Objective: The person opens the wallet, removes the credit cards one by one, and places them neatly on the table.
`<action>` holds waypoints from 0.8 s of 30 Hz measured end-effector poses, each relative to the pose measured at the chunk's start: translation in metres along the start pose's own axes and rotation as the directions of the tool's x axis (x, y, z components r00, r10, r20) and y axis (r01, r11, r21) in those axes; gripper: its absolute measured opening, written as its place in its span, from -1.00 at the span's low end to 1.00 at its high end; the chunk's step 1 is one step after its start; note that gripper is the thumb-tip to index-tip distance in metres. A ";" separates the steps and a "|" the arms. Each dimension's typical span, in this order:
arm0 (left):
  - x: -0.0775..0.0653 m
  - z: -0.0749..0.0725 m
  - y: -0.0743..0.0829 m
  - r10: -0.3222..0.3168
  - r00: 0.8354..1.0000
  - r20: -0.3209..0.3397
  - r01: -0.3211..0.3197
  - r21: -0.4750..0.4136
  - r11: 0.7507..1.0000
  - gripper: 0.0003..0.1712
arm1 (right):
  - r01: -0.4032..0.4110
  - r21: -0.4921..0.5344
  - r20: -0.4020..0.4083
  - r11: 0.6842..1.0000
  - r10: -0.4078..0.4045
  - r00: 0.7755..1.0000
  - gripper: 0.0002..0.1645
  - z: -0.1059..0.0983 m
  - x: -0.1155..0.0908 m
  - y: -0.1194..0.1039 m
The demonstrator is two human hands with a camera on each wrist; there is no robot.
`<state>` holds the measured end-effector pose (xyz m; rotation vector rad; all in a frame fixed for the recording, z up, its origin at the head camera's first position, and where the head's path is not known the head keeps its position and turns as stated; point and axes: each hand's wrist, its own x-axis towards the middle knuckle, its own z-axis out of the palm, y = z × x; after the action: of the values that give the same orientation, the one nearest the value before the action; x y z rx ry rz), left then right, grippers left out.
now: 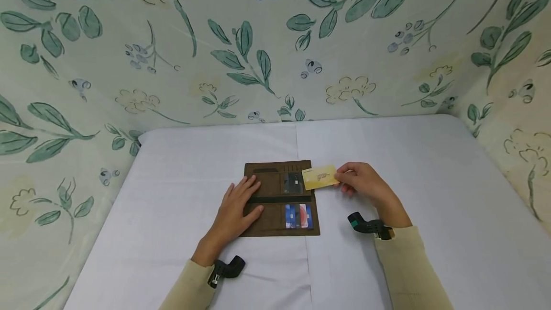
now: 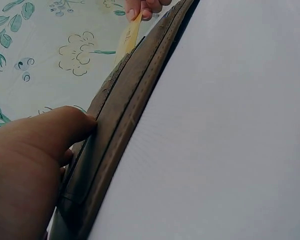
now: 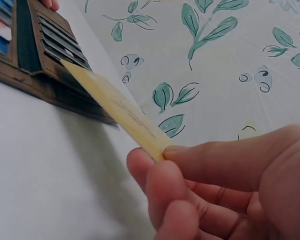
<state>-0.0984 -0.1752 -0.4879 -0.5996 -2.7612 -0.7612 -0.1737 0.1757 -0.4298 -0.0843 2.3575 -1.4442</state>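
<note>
A brown wallet [image 1: 268, 185] lies unfolded on the white-covered table, cards tucked in slots on its right side. My left hand [image 1: 234, 212] rests on the wallet's left part, fingers spread over the upper flap and thumb on the lower one. Between thumb and fingertips, my right hand [image 1: 363, 181] pinches a yellow card [image 3: 115, 107] by its right end. The card's far end overlaps the upper flap's right edge in the head view, beside a dark card [image 1: 293, 182]. In the right wrist view, its far corner is right at the slots.
Blue and red-white cards [image 1: 298, 216] sit in the lower flap's slots. A white cloth [image 1: 172, 181] covers the table. Leaf-and-flower patterned fabric [image 1: 267, 47] rises behind and at both sides. Each wrist wears a small black camera [image 1: 366, 224].
</note>
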 end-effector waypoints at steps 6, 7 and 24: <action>0.002 -0.001 0.002 0.004 1.000 -0.007 -0.004 -0.007 1.000 -0.29 | -0.017 -0.002 -0.039 1.000 0.016 0.999 -0.67 -0.003 -0.001 0.000; 0.002 -0.001 0.001 0.003 1.000 -0.006 -0.003 -0.006 1.000 -0.30 | -0.022 0.002 -0.047 1.000 0.023 0.999 -0.67 -0.003 -0.001 0.000; 0.001 0.000 0.000 0.004 1.000 -0.001 -0.004 -0.006 1.000 -0.30 | -0.042 0.113 -0.232 0.993 0.067 0.970 -0.57 -0.010 0.002 0.005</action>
<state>-0.0990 -0.1744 -0.4875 -0.6053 -2.7575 -0.7690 -0.1784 0.1862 -0.4309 0.1896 2.4371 -1.6300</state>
